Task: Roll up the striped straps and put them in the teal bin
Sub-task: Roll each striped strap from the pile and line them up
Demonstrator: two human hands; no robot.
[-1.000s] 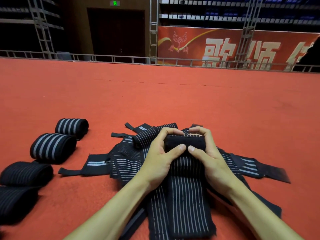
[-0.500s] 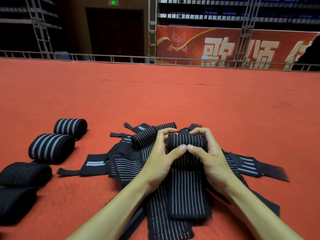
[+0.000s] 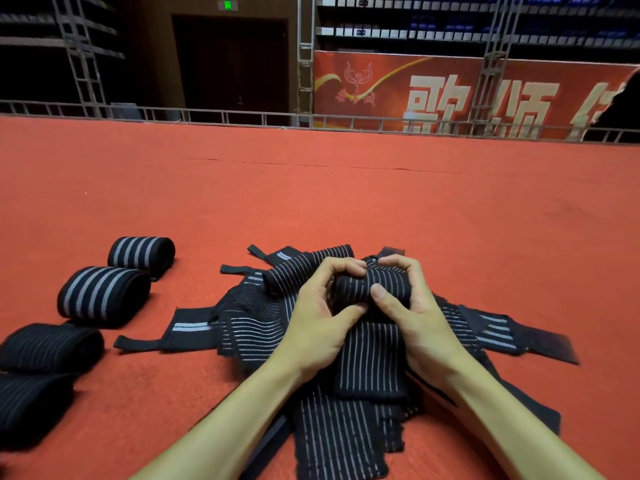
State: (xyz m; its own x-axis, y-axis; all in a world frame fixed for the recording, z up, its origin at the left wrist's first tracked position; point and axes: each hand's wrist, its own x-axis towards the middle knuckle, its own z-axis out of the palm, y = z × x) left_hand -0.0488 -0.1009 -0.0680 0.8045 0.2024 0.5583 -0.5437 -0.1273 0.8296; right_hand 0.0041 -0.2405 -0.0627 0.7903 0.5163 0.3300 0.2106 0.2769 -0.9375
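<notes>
1. At the far left, four finished rolls (image 3: 104, 294) lay on the floor, well apart from the hands. Two had fine stripes and two, farther off, had broad grey stripes. I judged that share of the rolling done, but none had reached the teal bin, which was not in view.
2. Right of them, a pile of loose straps (image 3: 256, 327) sprawled flat and overlapping. All of these were yet to be rolled.
3. The left hand (image 3: 318, 327) gripped the half-rolled strap (image 3: 374, 284) on top of the pile, with its fingers curled over the far side and its thumb pressed on the near side.
4. The right hand (image 3: 420, 317) clasped the same roll in the same way. A short unrolled tail (image 3: 372, 362) ran back toward the person, so this strap looked well past halfway.
5. Farther right, flat strap ends (image 3: 502, 337) with dark tabs stuck out from the pile.
6. The surface was a red carpet (image 3: 381, 202), with a faint seam running across it.
7. Beyond the carpet, a low railing (image 3: 346, 119) ran along its far edge. Behind it stood a metal truss (image 3: 79, 57), a dark doorway (image 3: 230, 67) under a green exit sign (image 3: 227, 5), and a red banner (image 3: 467, 95) with large pale characters. Rows of seats (image 3: 433, 29) rose above the banner.
</notes>
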